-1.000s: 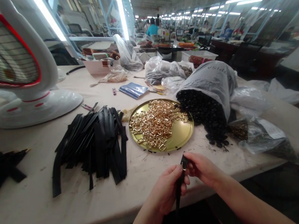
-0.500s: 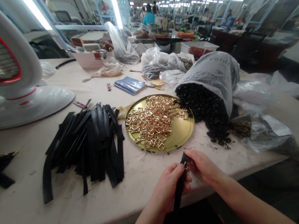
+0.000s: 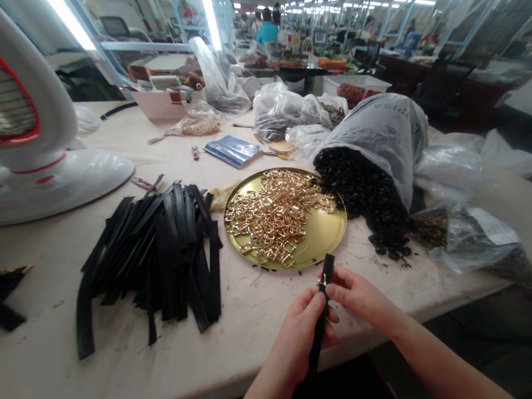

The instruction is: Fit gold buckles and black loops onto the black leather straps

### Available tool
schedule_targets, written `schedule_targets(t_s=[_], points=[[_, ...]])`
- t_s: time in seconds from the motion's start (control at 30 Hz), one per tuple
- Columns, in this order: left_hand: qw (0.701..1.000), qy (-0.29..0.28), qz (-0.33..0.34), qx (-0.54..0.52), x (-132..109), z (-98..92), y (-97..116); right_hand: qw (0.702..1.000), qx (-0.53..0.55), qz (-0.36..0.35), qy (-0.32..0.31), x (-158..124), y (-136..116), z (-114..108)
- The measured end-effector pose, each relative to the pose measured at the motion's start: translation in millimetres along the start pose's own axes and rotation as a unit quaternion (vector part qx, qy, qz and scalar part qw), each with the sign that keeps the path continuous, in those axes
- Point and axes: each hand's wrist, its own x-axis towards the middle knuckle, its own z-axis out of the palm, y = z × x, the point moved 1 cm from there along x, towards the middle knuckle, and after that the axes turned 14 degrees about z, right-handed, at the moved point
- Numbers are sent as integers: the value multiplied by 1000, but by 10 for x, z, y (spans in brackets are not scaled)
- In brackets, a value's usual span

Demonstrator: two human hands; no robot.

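Observation:
My left hand (image 3: 301,326) is closed around a black strap (image 3: 328,267), whose end sticks up past my fingers while its other part hangs down toward the table edge. A small gold buckle (image 3: 322,283) sits across the strap just above my left thumb. From the right side my right hand (image 3: 357,294) pinches at the buckle and the strap; its fingertips are partly hidden. Just beyond my hands lies a round gold tray (image 3: 326,238) bearing a heap of gold buckles (image 3: 278,211). A pile of black straps (image 3: 160,249) lies to the left.
A plastic bag (image 3: 382,127) spills small black discs (image 3: 368,198) onto the table and tray edge. Another clear bag (image 3: 483,242) of metal pieces lies at the right. A white fan (image 3: 55,178) stands at the left. Behind the tray are a blue packet (image 3: 233,150) and several bags.
My right hand has slid down from the strap's tip to the buckle. More of the strap's end now stands free above the buckle, which has tilted.

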Motion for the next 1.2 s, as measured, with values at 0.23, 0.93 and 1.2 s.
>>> schedule_targets(t_s=[0.23, 0.93, 1.2], points=[[995, -30, 36, 85, -46, 30, 66, 999, -32, 5, 19, -73, 53, -7], [940, 236, 97, -225, -51, -242, 299, 996, 63, 55, -24, -419, 245, -95], [912, 281, 119, -273, 35, -225, 317, 996, 40, 68, -45, -519, 297, 206]])
